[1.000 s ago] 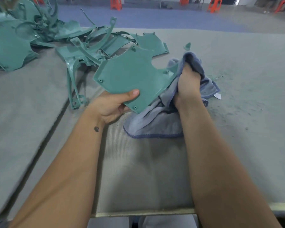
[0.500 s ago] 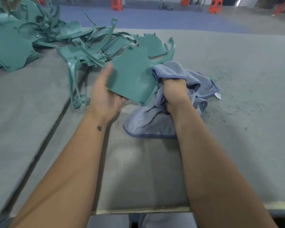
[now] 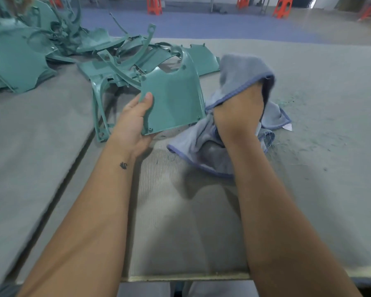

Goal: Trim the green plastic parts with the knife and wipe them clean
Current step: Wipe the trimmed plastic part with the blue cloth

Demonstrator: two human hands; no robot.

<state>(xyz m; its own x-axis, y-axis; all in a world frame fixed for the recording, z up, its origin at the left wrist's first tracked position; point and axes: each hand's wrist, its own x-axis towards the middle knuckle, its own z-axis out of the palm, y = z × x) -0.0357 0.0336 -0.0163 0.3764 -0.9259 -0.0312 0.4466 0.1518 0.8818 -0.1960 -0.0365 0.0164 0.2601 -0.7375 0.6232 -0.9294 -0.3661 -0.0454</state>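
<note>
My left hand (image 3: pixel 135 123) grips a flat green plastic panel (image 3: pixel 174 103) by its lower left corner, thumb on its face, holding it tilted above the table. The panel has a curved cut-out along its top edge. My right hand (image 3: pixel 238 112) grips a grey-blue cloth (image 3: pixel 240 69) just right of the panel; the cloth is bunched over my fingers and trails down onto the table. No knife is in view.
A heap of several green plastic parts (image 3: pixel 51 52) lies at the back left of the grey felt-covered table (image 3: pixel 319 103). Green shavings (image 3: pixel 291 101) are scattered right of the cloth. A seam (image 3: pixel 69 168) runs between two table sections. Orange stools (image 3: pixel 282 6) stand on the far floor.
The panel has been turned in my left hand, which now holds it with the thumb on the front. My right hand has lifted the cloth up and to the right of the panel.
</note>
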